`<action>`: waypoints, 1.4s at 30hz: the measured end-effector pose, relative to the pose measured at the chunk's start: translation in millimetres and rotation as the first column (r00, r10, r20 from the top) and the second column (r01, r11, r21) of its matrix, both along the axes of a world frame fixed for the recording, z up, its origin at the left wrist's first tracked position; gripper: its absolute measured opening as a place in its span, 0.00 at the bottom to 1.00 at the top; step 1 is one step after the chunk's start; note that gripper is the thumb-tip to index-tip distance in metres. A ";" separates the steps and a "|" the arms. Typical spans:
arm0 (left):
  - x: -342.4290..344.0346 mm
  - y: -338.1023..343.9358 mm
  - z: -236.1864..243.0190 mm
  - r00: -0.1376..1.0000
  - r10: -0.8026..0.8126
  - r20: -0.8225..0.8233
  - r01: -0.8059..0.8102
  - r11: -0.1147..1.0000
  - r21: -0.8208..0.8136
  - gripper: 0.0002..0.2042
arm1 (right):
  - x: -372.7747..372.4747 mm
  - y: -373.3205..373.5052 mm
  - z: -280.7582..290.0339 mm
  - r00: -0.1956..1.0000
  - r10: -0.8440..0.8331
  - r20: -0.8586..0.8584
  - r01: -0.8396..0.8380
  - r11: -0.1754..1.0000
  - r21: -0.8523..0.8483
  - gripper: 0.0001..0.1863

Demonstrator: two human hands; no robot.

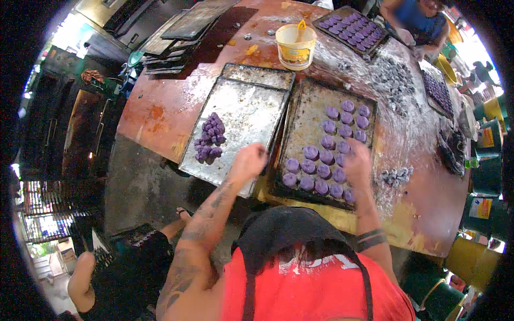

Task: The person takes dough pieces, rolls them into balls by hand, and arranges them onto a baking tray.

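Note:
My left hand [248,162] is over the right edge of a shiny metal baking tray [250,115], fingers curled closed; whether anything is in them is hidden. On that tray lies a heap of small purple dough pieces [212,130]. Blurred by motion, my right hand [358,162] hovers at the right side of a darker baking tray [308,115]. Flattened purple dough rounds [324,171] stand in rows there, covering its near part and right side. The right fingers are smeared and partly hide a few rounds.
A white and yellow bucket [296,49] stands behind the trays, and stacked trays [184,32] lie far left. Floured dough pieces [399,85] are scattered on the right, with a smaller pile [396,176] nearer. Another filled tray [350,31] is near a person [417,24] across the table.

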State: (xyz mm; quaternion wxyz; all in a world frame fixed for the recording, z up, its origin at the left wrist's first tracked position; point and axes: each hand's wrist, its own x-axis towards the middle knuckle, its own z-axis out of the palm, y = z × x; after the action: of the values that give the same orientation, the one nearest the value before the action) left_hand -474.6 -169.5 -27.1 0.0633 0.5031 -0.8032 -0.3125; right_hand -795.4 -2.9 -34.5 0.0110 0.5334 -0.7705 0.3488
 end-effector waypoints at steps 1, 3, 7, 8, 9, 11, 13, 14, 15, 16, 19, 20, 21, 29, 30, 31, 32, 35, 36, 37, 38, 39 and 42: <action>26.0 -14.7 -9.8 0.990 0.043 0.136 -0.013 0.978 -0.211 0.11 | -43.9 26.1 -16.8 0.994 -0.098 -0.044 0.102 0.986 0.130 0.26; 71.3 -36.5 -13.3 0.938 0.104 0.330 0.112 0.811 -0.575 0.09 | -91.9 88.5 -23.6 0.930 -0.202 -0.306 0.284 0.925 0.253 0.24; 120.5 -61.0 -41.4 0.954 0.059 0.293 0.151 0.749 -0.645 0.08 | -112.7 123.0 -42.1 0.899 -0.160 -0.408 0.324 0.870 0.371 0.20; 104.1 -61.9 -36.8 0.984 0.047 0.173 0.061 0.818 -0.572 0.07 | -110.5 121.6 -36.6 0.898 -0.166 -0.408 0.346 0.838 0.422 0.20; 86.0 -59.6 -32.5 0.998 0.048 0.050 -0.018 0.877 -0.481 0.07 | -108.2 113.3 -34.3 0.929 -0.245 -0.279 0.345 0.847 0.405 0.18; 23.0 -42.2 -10.8 0.928 0.216 -0.304 -0.233 0.972 -0.023 0.08 | -86.1 82.6 -18.9 0.928 -0.298 0.225 0.246 0.941 0.234 0.15; -4.4 -25.3 -23.5 0.531 0.425 -0.733 -0.028 0.874 0.486 0.13 | -32.6 25.1 5.7 0.803 -0.069 0.591 0.104 0.994 -0.025 0.14; -38.7 -12.9 -3.2 0.582 0.515 -0.629 -0.016 0.781 0.625 0.13 | -8.1 8.6 23.0 0.794 -0.017 0.608 0.069 0.996 -0.061 0.14; -55.6 -1.0 3.8 0.576 0.529 -0.623 -0.014 0.768 0.640 0.15 | 21.6 -7.3 44.0 0.792 0.024 0.611 -0.024 1.000 -0.009 0.15; -74.6 10.8 20.7 0.585 0.530 -0.614 -0.001 0.757 0.653 0.16 | 43.7 -17.8 61.5 0.789 0.052 0.613 -0.104 0.993 0.049 0.16; -94.2 29.3 43.3 0.579 0.515 -0.632 0.083 0.734 0.674 0.17 | 78.0 -39.4 88.1 0.908 0.286 0.307 -0.259 0.958 -0.126 0.17; -97.1 33.8 45.4 0.565 0.507 -0.650 0.144 0.715 0.684 0.17 | 78.7 -41.7 82.5 0.945 0.232 0.231 -0.212 0.971 -0.109 0.18; -101.1 38.8 47.3 0.563 0.504 -0.655 0.154 0.715 0.682 0.17 | 78.4 -43.3 75.0 0.972 0.177 0.153 -0.163 0.982 -0.096 0.19; -100.1 37.3 58.7 0.526 0.460 -0.716 0.281 0.700 0.657 0.16 | 61.1 -32.2 84.7 0.878 0.149 0.455 -0.198 0.978 0.061 0.22; -102.3 39.2 58.7 0.514 0.436 -0.739 0.262 0.741 0.619 0.17 | 52.8 -33.8 71.2 0.706 0.176 0.686 -0.253 0.968 0.011 0.19; -106.0 41.7 71.5 0.514 0.433 -0.740 0.268 0.739 0.618 0.17 | 46.8 -36.2 63.1 0.474 0.193 0.859 -0.288 0.956 -0.055 0.17; -108.5 45.9 95.7 0.510 0.583 -0.632 0.228 0.617 0.753 0.15 | 47.9 -36.7 73.6 0.269 0.141 0.953 -0.207 0.975 -0.086 0.14; -113.2 49.2 111.1 0.434 0.714 -0.549 0.264 0.482 0.835 0.11 | 61.8 -44.6 76.9 0.211 0.159 0.965 0.001 0.987 -0.163 0.14; -113.8 44.9 103.5 0.502 0.560 -0.658 0.164 0.686 0.709 0.10 | 74.0 -44.7 79.5 0.223 0.152 0.963 0.062 0.984 -0.169 0.16; -113.8 40.7 97.4 0.582 0.385 -0.716 0.083 0.848 0.523 0.09 | 79.4 -43.2 84.7 0.224 0.154 0.962 0.060 0.983 -0.171 0.16; -111.8 43.8 94.9 0.705 0.285 -0.650 -0.051 0.934 0.354 0.08 | 82.6 -42.4 89.4 0.210 0.153 0.966 0.094 0.980 -0.176 0.15; -106.7 49.6 81.2 0.752 0.028 -0.659 -0.015 1.000 0.025 0.13 | 84.0 -43.3 91.6 0.196 0.152 0.969 0.128 0.975 -0.179 0.14; -112.3 66.5 83.0 0.588 -0.055 -0.807 0.029 0.998 -0.047 0.13 | 82.7 -42.4 107.2 0.771 0.106 0.628 0.061 0.969 -0.239 0.12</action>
State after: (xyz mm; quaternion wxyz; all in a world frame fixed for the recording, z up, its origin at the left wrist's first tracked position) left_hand -586.9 -103.1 55.9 0.4202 0.2871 -0.7033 -0.4963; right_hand -712.7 -45.3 72.7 -0.1886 0.3878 -0.6730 0.6009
